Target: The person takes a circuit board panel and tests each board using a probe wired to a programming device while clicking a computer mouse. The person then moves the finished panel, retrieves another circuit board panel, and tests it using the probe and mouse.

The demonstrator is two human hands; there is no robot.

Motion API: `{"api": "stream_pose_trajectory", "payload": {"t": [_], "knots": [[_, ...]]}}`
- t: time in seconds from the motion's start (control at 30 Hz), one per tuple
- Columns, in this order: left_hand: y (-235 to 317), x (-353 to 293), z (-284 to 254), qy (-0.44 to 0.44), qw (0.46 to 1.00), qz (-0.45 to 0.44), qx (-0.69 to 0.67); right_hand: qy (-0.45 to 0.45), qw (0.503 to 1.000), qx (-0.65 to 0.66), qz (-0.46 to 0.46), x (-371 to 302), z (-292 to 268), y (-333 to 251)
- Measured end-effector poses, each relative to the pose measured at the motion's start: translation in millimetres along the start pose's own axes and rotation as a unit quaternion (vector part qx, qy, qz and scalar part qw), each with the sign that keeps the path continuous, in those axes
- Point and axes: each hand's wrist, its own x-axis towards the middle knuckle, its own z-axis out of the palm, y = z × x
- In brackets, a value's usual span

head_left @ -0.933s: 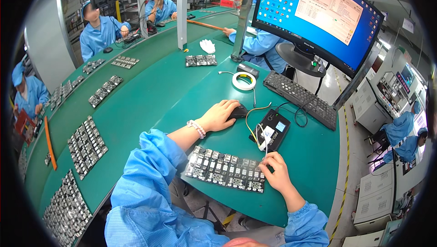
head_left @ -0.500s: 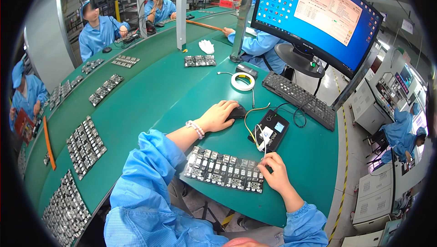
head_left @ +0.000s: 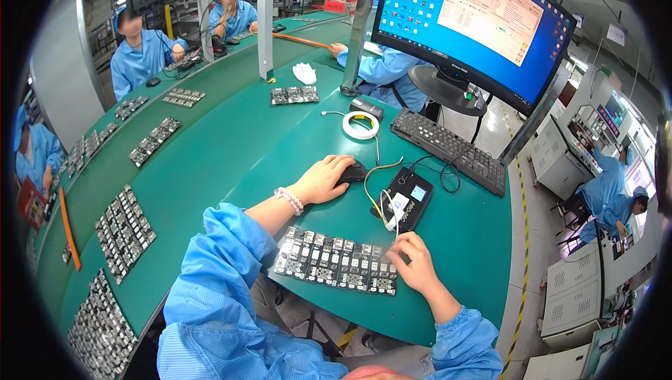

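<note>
My left hand rests over a black computer mouse, fingers curved round it. In front of me lies a panel of small circuit boards, black with silvery connectors. At its right end my right hand is closed, thumb and forefinger pinching the end of a thin white cable. The plug at the cable's tip is hidden by the fingers. That cable runs up to a black programmer box with a small lit display, which has a white label or connector on it.
A monitor stands behind a black keyboard. A roll of white tape, white gloves and another board panel lie farther back. More board panels are at left, beside an orange strip. Co-workers sit across the bench.
The whole view has shifted slightly, so things sit a little farther left. Both hands keep their places on the mouse and at the board panel.
</note>
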Motion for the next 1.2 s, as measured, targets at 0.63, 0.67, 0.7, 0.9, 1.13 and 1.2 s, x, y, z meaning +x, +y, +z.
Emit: {"api": "stream_pose_trajectory", "payload": {"t": [0.63,0.67,0.7,0.9,1.13,1.2], "knots": [[2,1,1,0.006,1.000,0.022,-0.005,-0.005,1.000,-0.014,-0.023,-5,-1,6],[3,3,2,0.006,1.000,0.026,-0.006,-0.002,1.000,-0.016,-0.021,-6,-2,7],[4,5,3,0.005,1.000,0.026,-0.009,-0.001,1.000,-0.019,-0.022,-6,-3,8],[0,3,1,0.004,1.000,0.017,-0.009,-0.007,1.000,-0.016,-0.018,-2,0,6],[7,7,0,0.002,1.000,0.009,-0.020,0.011,0.999,-0.038,-0.030,-3,-6,1],[3,7,5,-0.002,1.000,0.013,-0.024,0.015,0.999,-0.025,-0.022,-5,-4,2]]}}
